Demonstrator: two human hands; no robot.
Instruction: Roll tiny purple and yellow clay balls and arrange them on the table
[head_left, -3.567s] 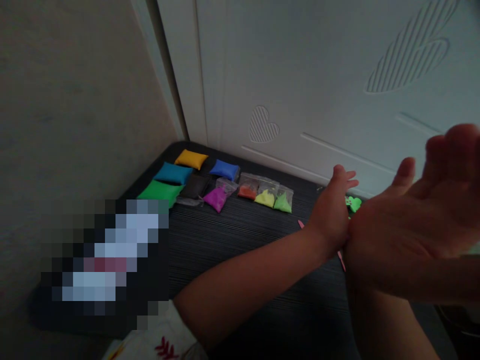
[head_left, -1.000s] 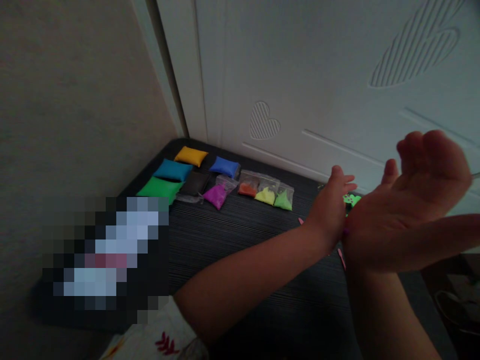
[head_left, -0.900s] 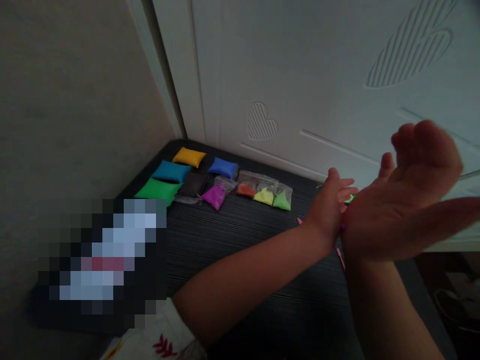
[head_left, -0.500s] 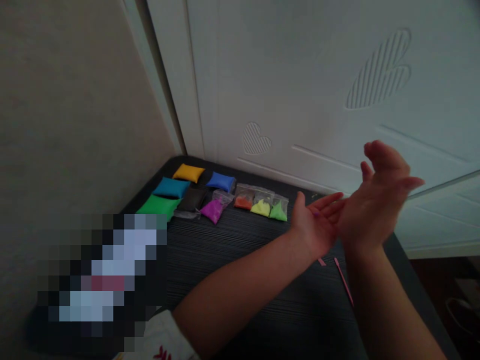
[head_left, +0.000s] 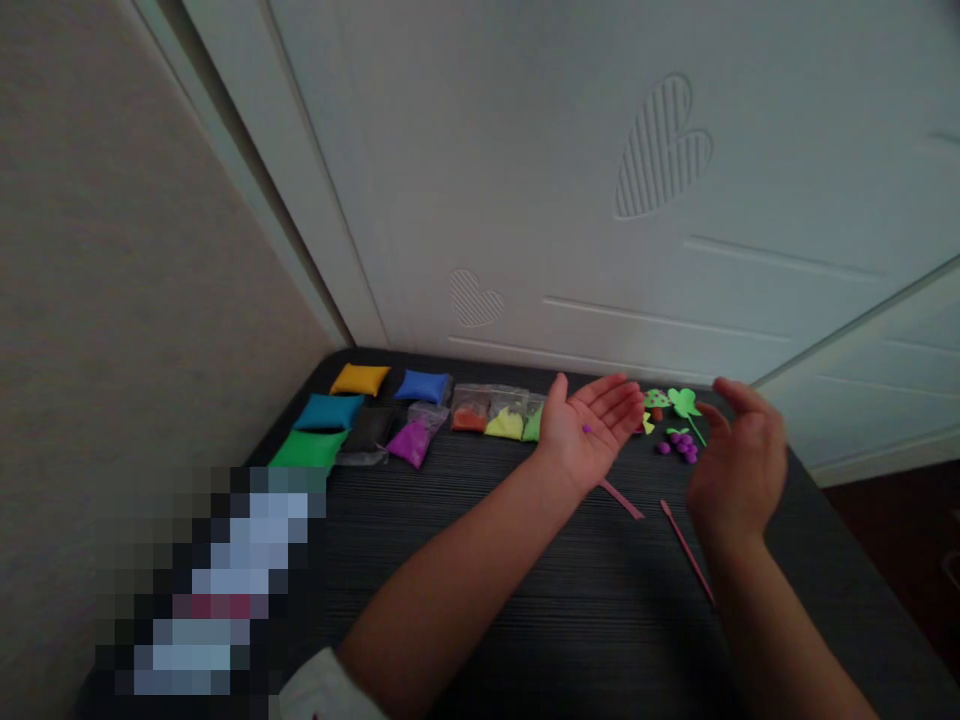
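- On the open left hand (head_left: 586, 452) lay one tiny purple ball (head_left: 587, 429), ungripped; a tilt could have rolled it off.
- The right hand (head_left: 739, 475) hung apart, loosely curled, seemingly holding nothing; a careless drop could have squashed the nearby purple cluster (head_left: 686, 444).
- I counted nine coloured bags (head_left: 360, 380) and two pink tools (head_left: 688, 552).

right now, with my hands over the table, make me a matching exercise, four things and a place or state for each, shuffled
1. Small purple ball
2. Left hand
3. Right hand
4. Golden-yellow packet

A. Fingers curved
B. Just behind the teal packet
C. Palm up, fingers extended
D. Resting on an open palm

Pairs: 1-D, 2-C, 3-A, 4-B
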